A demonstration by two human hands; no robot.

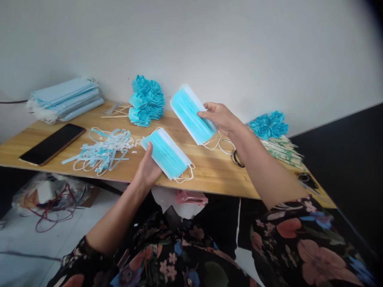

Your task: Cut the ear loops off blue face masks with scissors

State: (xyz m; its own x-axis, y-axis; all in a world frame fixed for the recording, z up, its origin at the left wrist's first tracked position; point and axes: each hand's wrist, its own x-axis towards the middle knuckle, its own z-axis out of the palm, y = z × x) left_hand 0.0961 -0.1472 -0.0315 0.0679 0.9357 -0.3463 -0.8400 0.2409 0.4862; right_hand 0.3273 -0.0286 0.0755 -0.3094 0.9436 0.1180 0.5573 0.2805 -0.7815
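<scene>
My left hand [148,167] grips a blue face mask [167,153] from beneath, just above the front edge of the wooden table [209,175]; its white ear loops hang at the lower end. My right hand [220,117] is raised over the table and pinches a second blue face mask [191,113] by its right end, thumb on top. The two masks are apart, both tilted the same way.
A stack of blue masks [64,99] lies at the far left, a dark phone [52,143] near it, a heap of cut strips and loops [103,149] beside my left hand. Blue mask flowers [146,99] [269,124] sit by the wall. Wires [50,207] lie on the floor.
</scene>
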